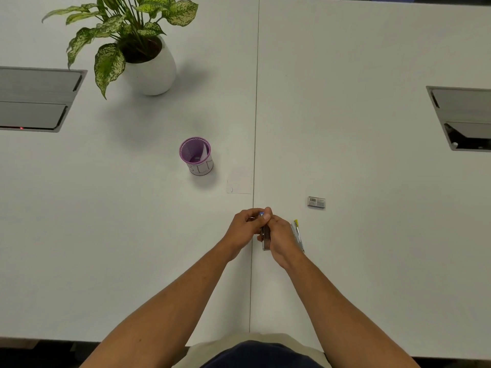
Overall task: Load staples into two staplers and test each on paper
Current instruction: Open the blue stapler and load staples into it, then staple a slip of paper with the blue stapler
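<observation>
Two hands — left hand (243, 228), right hand (279, 235) — grip one stapler (265, 236).

- Single view: a wide-angle camera worn on the person's head.
- Direction: it faces forward and steeply down onto the white table (372, 128), almost a top-down look.
- Near field: the forearms enter from the bottom edge; the hands meet just below frame centre, close to the lens.
- Far field: the potted plant (148, 62) sits at the upper left, farthest from the camera.
- No second view is provided.
</observation>
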